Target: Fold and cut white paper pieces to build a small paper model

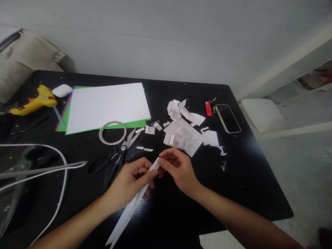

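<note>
A long, narrow folded strip of white paper (pixel 127 216) slants up from the bottom edge between my hands. My left hand (pixel 136 180) is closed round its upper part, thumb on top. At the strip's top end, my right hand (pixel 177 167) pinches the tip between thumb and fingers. Black-handled scissors (pixel 123 148) lie with blades apart just beyond my left hand. A roll of tape (pixel 100 135) lies against them. White paper scraps (pixel 195 143) are heaped beyond my right hand, and small cut pieces (pixel 148 149) lie near the scissors.
White sheets (pixel 107 105) cover green paper (pixel 140 123) at the back left. A yellow glue gun (pixel 33 103) and a white case (pixel 62 90) are at far left, with a white cable (pixel 63 180) nearer. A red lighter (pixel 208 108) and phone (pixel 228 118) lie right.
</note>
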A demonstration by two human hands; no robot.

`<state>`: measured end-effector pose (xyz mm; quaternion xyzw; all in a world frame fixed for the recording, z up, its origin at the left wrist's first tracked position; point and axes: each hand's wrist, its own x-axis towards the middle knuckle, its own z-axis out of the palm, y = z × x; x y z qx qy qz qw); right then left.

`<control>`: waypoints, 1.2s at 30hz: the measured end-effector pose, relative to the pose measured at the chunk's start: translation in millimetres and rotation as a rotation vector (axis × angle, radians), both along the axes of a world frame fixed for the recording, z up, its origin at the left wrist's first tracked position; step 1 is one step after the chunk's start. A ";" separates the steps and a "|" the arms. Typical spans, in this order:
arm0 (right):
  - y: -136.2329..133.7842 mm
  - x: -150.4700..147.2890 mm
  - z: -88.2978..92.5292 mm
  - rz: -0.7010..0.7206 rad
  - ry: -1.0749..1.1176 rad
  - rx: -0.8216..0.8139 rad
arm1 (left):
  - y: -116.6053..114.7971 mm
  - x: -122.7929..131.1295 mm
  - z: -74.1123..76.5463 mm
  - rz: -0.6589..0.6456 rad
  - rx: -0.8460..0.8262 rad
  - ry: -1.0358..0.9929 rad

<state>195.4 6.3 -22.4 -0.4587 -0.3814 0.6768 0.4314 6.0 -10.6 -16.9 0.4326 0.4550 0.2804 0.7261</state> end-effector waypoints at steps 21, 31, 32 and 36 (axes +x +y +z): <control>-4.7 1.6 5.2 0.049 -0.073 0.071 | 0.6 1.8 7.2 0.097 0.009 -0.029; -6.9 4.0 3.4 0.092 -0.027 0.102 | 1.7 -0.5 10.1 0.128 -0.024 -0.065; -6.8 4.1 3.0 0.091 -0.032 0.108 | 2.0 -0.5 10.4 0.131 -0.023 -0.070; -6.3 4.6 -0.2 0.079 -0.050 0.149 | 1.9 -1.7 9.8 0.124 -0.017 -0.103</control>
